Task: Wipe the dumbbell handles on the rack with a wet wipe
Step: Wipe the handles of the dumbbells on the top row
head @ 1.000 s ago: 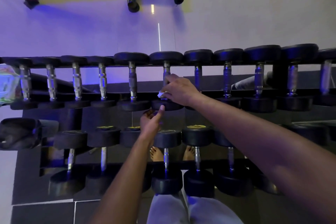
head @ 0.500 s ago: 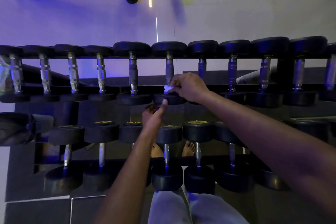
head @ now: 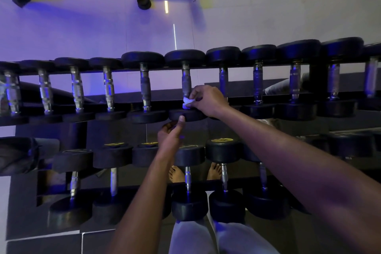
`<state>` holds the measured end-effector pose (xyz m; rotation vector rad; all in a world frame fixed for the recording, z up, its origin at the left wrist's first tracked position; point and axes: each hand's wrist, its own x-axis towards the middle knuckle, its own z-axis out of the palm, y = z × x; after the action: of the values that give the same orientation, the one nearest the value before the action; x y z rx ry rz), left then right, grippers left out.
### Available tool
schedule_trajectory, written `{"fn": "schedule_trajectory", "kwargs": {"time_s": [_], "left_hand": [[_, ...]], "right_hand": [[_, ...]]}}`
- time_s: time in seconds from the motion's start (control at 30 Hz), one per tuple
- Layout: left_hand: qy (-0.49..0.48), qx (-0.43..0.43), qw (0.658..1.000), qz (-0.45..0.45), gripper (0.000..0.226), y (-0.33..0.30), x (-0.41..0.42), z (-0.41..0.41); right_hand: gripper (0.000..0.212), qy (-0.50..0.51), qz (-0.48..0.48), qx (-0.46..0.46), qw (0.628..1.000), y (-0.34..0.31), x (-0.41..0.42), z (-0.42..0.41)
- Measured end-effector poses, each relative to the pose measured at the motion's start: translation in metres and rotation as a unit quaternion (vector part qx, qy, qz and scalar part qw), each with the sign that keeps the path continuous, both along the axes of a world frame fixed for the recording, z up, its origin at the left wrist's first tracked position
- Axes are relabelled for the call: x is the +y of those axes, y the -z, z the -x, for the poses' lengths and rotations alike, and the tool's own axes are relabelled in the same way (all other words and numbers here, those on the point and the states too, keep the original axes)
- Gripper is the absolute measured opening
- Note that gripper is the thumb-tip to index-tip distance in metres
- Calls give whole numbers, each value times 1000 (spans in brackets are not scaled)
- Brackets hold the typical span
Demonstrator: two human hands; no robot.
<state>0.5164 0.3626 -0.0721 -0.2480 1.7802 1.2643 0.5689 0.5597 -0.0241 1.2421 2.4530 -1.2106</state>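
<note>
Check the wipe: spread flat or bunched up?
Bunched: the wipe is a small white wad pinched in the right hand against the handle.

Bare forearms, no sleeves, no watch or rings visible. Light grey trousers [head: 193, 239] at six o'clock. Bare feet [head: 177, 174] beneath.

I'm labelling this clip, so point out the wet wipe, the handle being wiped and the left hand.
wet wipe [head: 187, 102]: head view, white wad.
handle [head: 186, 84]: head view, bare shaft.
left hand [head: 172, 137]: head view, back.

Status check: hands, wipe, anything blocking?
Right hand pinches wet wipe at handle base. Left hand grips dumbbell head. Nothing blocking.
</note>
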Motion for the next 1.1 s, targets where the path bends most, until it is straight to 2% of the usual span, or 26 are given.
{"fn": "schedule_trajectory", "kwargs": {"time_s": [0.2, 0.4, 0.57, 0.7, 0.83, 0.97, 1.1], "left_hand": [[-13, 4, 1000, 6, 55, 2, 3, 1], [-16, 0, 1000, -4, 64, 4, 1, -2], [-9, -3, 1000, -9, 67, 5, -2, 1], [-22, -9, 1000, -11, 59, 3, 1, -2], [-24, -2, 999, -21, 51, 0, 1, -4], [-22, -5, 999, -22, 50, -4, -1, -2], [-25, -18, 999, -29, 64, -3, -3, -3]], "right_hand": [[28, 29, -25, 5, 999, 2, -7, 6], [30, 155, -11, 70, 985, 2, -3, 19], [36, 290, 14, 121, 949, -7, 22, 61], [37, 362, 62, 143, 919, -1, 14, 69], [47, 420, 96, 148, 890, -6, 7, 72], [60, 431, 55, 126, 892, -9, 0, 79], [58, 404, -36, 84, 910, -10, -8, 90]]}}
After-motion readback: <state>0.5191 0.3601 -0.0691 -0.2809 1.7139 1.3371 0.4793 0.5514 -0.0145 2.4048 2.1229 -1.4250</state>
